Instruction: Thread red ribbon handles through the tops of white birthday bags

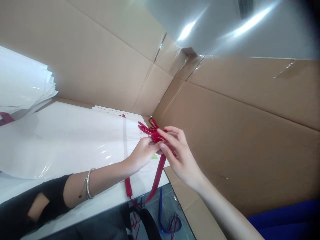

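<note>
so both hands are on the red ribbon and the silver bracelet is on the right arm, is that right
Not quite: the silver bracelet is on the left arm, as the head view shows. The left hand and right hand are indeed both on the red ribbon.

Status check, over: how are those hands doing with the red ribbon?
Left hand and right hand: both holding red ribbon, bunched in loops. One length hanging below. Cardboard wall beyond; nothing seen in the way.
</note>
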The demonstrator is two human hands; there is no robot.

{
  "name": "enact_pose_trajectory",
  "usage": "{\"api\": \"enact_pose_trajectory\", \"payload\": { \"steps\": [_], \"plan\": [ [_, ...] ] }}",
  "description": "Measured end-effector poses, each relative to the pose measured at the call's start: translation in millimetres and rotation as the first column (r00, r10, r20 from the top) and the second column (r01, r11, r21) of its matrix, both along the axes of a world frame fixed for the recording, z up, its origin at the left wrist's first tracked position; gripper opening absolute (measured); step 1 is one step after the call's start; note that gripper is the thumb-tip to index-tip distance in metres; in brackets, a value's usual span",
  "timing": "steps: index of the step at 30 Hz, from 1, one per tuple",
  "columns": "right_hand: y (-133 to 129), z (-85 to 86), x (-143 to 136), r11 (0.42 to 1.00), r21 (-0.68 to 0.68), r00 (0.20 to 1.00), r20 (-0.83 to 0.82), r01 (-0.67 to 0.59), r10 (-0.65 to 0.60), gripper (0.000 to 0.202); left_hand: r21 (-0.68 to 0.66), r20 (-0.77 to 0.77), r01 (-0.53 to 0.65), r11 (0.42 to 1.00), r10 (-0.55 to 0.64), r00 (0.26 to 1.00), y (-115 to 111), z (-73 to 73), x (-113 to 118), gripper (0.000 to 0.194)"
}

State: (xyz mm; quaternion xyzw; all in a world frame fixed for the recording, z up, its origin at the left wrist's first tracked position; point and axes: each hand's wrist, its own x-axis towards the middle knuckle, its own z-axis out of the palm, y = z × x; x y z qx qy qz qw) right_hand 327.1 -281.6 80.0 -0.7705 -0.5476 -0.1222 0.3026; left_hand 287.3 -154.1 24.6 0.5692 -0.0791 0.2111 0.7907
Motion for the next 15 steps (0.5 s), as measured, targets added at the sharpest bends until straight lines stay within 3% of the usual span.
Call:
{"api": "enact_pose_trajectory", "payload": {
  "steps": [2, 6, 11, 15],
  "plan": [
    [-15.8, -8.4, 7.0, 0.997, -0.06, 0.999, 0.022, 0.048, -0.047, 0.043, -0.002, -0.029, -0.035, 0.999, 0.035, 0.999, 7.3, -0.5, 1.2, 0.021],
    [-49.5, -14.8, 17.0, 0.984, -0.135, 0.992, -0.04, 0.113, -0.12, 0.028, 0.051, -0.031, 0.0, 0.999, 0.002, 1.0, 16.8, -2.0, -3.9, 0.021],
    [-86.3, 0.0, 13.8, 0.929, 0.093, 0.932, 0.022, 0.359, -0.363, 0.027, 0.183, -0.101, 0.123, 0.975, -0.106, 0.989, 9.9, -5.7, -30.5, 0.019],
    [-98.9, -0.6, 17.7, 0.876, 0.165, 0.886, 0.021, 0.453, -0.463, 0.028, 0.292, -0.087, 0.175, 0.94, -0.156, 0.984, 1.8, 8.2, -70.3, 0.019]
  ]
}}
